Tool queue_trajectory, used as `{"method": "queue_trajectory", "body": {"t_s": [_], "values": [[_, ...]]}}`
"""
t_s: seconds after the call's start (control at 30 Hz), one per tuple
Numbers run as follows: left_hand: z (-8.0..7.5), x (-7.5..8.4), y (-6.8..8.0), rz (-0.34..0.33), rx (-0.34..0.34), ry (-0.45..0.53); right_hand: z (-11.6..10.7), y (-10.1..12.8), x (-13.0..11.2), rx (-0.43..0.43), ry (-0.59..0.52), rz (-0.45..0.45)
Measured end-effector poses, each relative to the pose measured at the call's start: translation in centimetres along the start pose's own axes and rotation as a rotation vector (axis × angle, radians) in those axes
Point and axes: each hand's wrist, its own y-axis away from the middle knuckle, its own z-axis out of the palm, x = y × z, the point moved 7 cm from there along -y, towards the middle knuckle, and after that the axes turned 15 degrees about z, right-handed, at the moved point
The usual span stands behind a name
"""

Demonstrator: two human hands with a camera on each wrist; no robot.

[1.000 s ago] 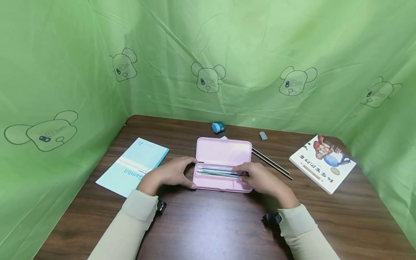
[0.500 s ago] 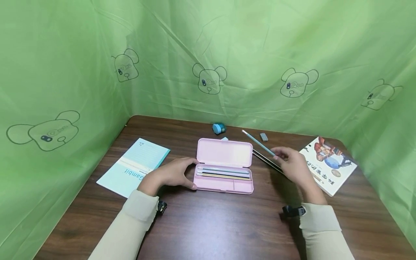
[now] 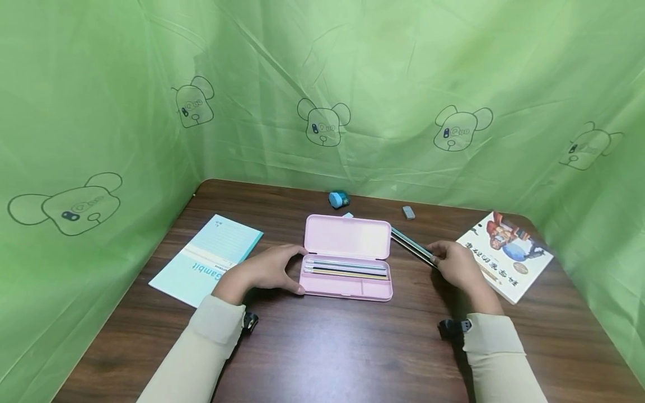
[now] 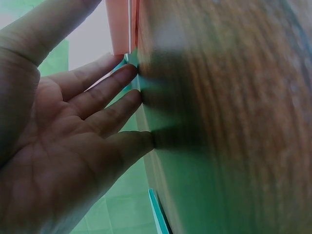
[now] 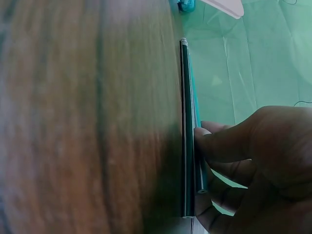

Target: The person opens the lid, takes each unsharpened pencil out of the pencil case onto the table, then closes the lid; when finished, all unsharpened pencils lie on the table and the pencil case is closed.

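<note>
On the table (image 3: 322, 352), our left hand (image 3: 264, 268), fingers apart, touches the open pencil case (image 3: 332, 286) at its left edge; past its right edge we pinch a blue pencil (image 3: 411, 241) in our right hand (image 3: 458, 267).

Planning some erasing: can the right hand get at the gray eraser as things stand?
Probably yes: nothing stands between the right hand and the gray eraser, though that hand pinches a teal pencil.

A notebook (image 3: 205, 258) lies near the surface's (image 3: 322, 347) left edge, a book (image 3: 506, 254) near the right; between them, pencils (image 3: 347, 273) lie in a pencil case (image 3: 347, 235), a container (image 3: 339, 199) behind.
</note>
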Motion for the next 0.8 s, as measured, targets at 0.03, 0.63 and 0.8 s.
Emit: {"method": "queue_trajectory", "body": {"t_s": [0.03,0.63,0.8], "values": [[0.03,-0.02,-0.05,0.001,0.001,-0.001,0.0,-0.01,0.01,-0.002,0.002,0.002],[0.12,-0.04,-0.14,-0.009,0.005,-0.003,-0.34,0.05,0.15,-0.038,-0.007,0.018],[0.28,-0.21,-0.07,-0.016,0.005,0.013,-0.22,0.02,0.26,-0.03,-0.017,0.004]]}}
